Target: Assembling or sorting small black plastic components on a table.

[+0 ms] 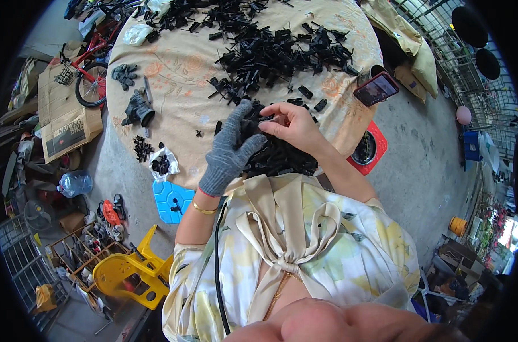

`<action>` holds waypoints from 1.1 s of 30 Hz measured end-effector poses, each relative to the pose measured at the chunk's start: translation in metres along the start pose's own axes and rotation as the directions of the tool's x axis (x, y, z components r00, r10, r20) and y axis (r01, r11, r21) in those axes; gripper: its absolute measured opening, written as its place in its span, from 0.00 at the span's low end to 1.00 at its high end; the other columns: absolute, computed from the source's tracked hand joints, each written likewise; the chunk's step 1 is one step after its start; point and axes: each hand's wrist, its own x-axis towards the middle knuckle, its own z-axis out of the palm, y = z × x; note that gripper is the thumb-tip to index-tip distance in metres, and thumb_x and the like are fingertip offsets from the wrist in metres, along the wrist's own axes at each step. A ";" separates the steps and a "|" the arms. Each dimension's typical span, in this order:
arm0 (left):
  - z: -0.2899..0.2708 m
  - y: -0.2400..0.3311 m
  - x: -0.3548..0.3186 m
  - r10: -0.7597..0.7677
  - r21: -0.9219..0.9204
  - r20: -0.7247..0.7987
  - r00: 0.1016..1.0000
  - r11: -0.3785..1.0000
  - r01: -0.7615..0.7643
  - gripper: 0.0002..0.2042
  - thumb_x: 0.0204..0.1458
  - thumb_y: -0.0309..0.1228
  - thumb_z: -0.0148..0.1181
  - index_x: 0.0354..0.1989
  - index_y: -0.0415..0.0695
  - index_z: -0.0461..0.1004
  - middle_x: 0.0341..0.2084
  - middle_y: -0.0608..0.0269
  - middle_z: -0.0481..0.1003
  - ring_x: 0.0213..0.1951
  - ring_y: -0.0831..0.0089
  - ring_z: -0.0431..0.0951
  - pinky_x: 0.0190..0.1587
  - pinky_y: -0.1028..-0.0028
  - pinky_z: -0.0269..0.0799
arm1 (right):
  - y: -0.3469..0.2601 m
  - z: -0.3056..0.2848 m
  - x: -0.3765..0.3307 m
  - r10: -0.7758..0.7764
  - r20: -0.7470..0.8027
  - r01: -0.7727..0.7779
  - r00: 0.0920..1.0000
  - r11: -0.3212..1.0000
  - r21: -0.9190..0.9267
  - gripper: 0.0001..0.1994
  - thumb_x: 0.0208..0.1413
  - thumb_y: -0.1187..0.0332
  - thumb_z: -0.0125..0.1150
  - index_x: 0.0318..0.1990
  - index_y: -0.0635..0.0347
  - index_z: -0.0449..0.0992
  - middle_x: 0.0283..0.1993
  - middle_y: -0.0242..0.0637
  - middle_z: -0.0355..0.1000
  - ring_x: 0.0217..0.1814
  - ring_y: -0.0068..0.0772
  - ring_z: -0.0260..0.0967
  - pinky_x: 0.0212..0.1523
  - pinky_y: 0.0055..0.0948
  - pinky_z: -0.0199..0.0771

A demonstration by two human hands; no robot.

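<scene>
Floral blouse (304, 239) fills my lower view. Above it, my gloved left hand (231, 149) lies spread on the small black plastic parts (276, 157), while my bare right hand (290, 122) pinches one black piece (266, 118) just beside it.

place: home yard doubling as small workshop | centre: round table (179, 68) carrying black plastic parts (270, 48) | upper left: bicycle (88, 62) leaning | left: shoes (112, 212) lying on concrete

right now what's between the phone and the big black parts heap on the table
A few stray small black plastic parts on the floral cloth, seen in the head view.
</scene>
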 end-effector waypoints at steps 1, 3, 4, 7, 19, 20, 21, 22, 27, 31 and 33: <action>0.002 0.001 -0.001 0.057 0.167 -0.024 0.998 0.985 -0.052 0.34 0.44 0.23 0.61 0.61 0.42 0.51 0.40 0.59 0.71 0.40 0.72 0.71 0.46 0.75 0.67 | -0.001 0.002 0.000 0.007 -0.002 -0.007 1.000 0.999 0.045 0.10 0.45 0.73 0.63 0.36 0.65 0.74 0.27 0.27 0.71 0.26 0.10 0.64 0.27 0.13 0.64; 0.008 0.001 -0.002 0.100 0.192 -0.026 0.995 0.977 -0.093 0.35 0.43 0.20 0.61 0.61 0.42 0.50 0.39 0.61 0.70 0.40 0.74 0.71 0.45 0.76 0.67 | 0.004 0.005 0.002 -0.023 0.021 0.025 1.000 0.997 -0.074 0.10 0.45 0.73 0.63 0.36 0.65 0.74 0.26 0.26 0.71 0.26 0.10 0.63 0.27 0.13 0.64; 0.012 0.001 -0.002 0.143 0.219 -0.027 0.989 0.967 -0.133 0.36 0.43 0.18 0.60 0.62 0.43 0.49 0.38 0.63 0.70 0.39 0.76 0.71 0.45 0.78 0.67 | 0.007 0.006 0.002 -0.050 0.048 0.058 0.998 0.980 -0.190 0.10 0.44 0.72 0.64 0.35 0.65 0.75 0.25 0.25 0.71 0.25 0.09 0.63 0.26 0.12 0.63; 0.014 0.008 -0.007 0.126 -0.167 0.064 0.990 0.979 -0.114 0.40 0.39 0.16 0.62 0.62 0.44 0.47 0.45 0.60 0.67 0.45 0.72 0.69 0.50 0.74 0.64 | 0.006 0.004 0.000 -0.072 -0.006 0.070 0.997 0.989 -0.129 0.10 0.43 0.70 0.65 0.34 0.65 0.77 0.22 0.24 0.70 0.23 0.09 0.60 0.24 0.13 0.61; 0.003 -0.002 -0.014 0.010 -0.562 0.185 0.983 0.821 0.098 0.31 0.41 0.18 0.61 0.56 0.41 0.56 0.47 0.56 0.67 0.47 0.66 0.70 0.49 0.70 0.69 | -0.002 0.011 -0.008 -0.098 -0.056 0.092 0.994 0.990 -0.108 0.06 0.44 0.73 0.63 0.30 0.63 0.75 0.22 0.22 0.68 0.22 0.08 0.58 0.23 0.12 0.59; 0.004 -0.002 -0.014 -0.047 -0.594 0.152 0.987 0.794 0.129 0.28 0.43 0.18 0.60 0.54 0.41 0.59 0.45 0.56 0.68 0.45 0.66 0.71 0.47 0.70 0.70 | 0.000 0.012 -0.009 -0.135 -0.039 0.129 0.990 0.984 -0.122 0.07 0.44 0.71 0.63 0.30 0.63 0.75 0.21 0.24 0.68 0.22 0.09 0.59 0.24 0.13 0.60; 0.004 -0.001 -0.015 -0.105 -0.627 0.115 0.988 0.764 0.154 0.24 0.44 0.19 0.59 0.52 0.40 0.61 0.43 0.56 0.70 0.44 0.66 0.72 0.46 0.71 0.71 | 0.001 0.014 -0.009 -0.171 -0.016 0.167 0.985 0.977 -0.135 0.08 0.45 0.69 0.62 0.30 0.64 0.74 0.20 0.26 0.68 0.22 0.10 0.59 0.24 0.15 0.62; 0.003 -0.005 -0.015 -0.108 -0.627 0.108 0.988 0.765 0.151 0.24 0.44 0.19 0.59 0.52 0.40 0.61 0.43 0.56 0.70 0.44 0.66 0.72 0.46 0.71 0.71 | 0.000 0.015 -0.010 -0.170 -0.008 0.168 0.985 0.977 -0.132 0.08 0.45 0.69 0.62 0.30 0.64 0.74 0.20 0.26 0.68 0.22 0.10 0.59 0.24 0.15 0.62; 0.012 -0.005 -0.014 -0.108 -0.488 -0.025 0.994 0.869 0.082 0.17 0.47 0.19 0.56 0.46 0.38 0.63 0.40 0.57 0.70 0.39 0.71 0.73 0.44 0.73 0.71 | 0.001 0.007 -0.014 -0.068 -0.021 0.068 0.997 0.998 0.011 0.07 0.54 0.71 0.53 0.37 0.66 0.72 0.25 0.27 0.68 0.26 0.12 0.61 0.27 0.14 0.63; 0.015 -0.009 -0.018 -0.039 -0.245 -0.118 0.992 0.969 0.009 0.15 0.49 0.21 0.55 0.46 0.38 0.63 0.41 0.59 0.69 0.42 0.76 0.70 0.46 0.76 0.69 | -0.001 0.010 -0.021 -0.053 0.043 0.057 0.998 0.994 -0.092 0.07 0.54 0.71 0.53 0.35 0.66 0.72 0.23 0.28 0.68 0.25 0.13 0.63 0.27 0.15 0.63; 0.017 -0.010 -0.019 -0.028 -0.145 -0.155 0.988 0.989 0.006 0.15 0.49 0.21 0.56 0.46 0.37 0.63 0.42 0.60 0.68 0.42 0.76 0.70 0.47 0.77 0.67 | -0.001 0.013 -0.022 -0.063 0.038 0.066 0.997 0.992 -0.108 0.07 0.54 0.71 0.52 0.35 0.67 0.72 0.22 0.29 0.69 0.25 0.13 0.63 0.27 0.15 0.63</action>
